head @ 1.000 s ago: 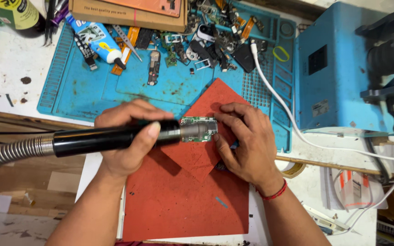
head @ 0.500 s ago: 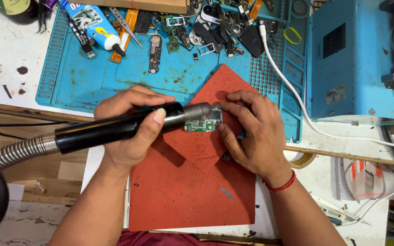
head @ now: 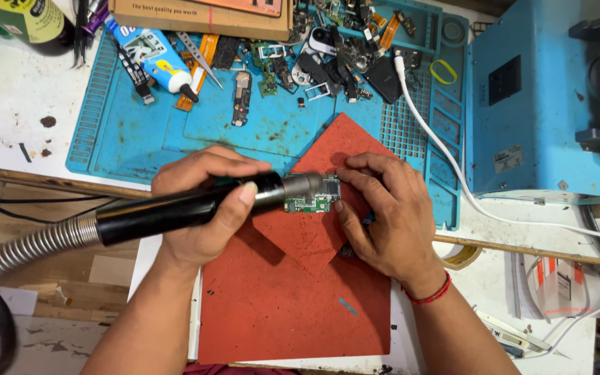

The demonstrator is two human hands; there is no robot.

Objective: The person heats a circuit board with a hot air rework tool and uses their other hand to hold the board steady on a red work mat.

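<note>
**Hot air on a small board**

Nearest me, two bare forearms reach in over a red mat (head: 293,305) lying on the desk (head: 8,104). The left hand (head: 199,208) is wrapped tight around a black hot-air wand (head: 175,212), thumb along the top; its ribbed metal hose (head: 29,246) trails off to the left. The wand's metal nozzle (head: 303,186) sits right over the left end of a small green board (head: 314,198). The right hand (head: 383,215), a red thread at the wrist, pins the board's right edge with its fingertips (head: 338,206); its grip is narrow, pressing rather than lifting. The board lies flat on a second red mat (head: 342,149), set cornerwise over the first.

By my judgement the heating is in mid-course: the board is whole on the mat, nothing lifted off it that I can see, and no tweezers are in either hand.

Beyond lies a blue work mat (head: 140,132), littered with phone parts (head: 328,59), a glue tube (head: 151,55) and a cardboard box (head: 199,15). A white cable (head: 446,160) runs past a blue machine (head: 536,104) on the right.
</note>
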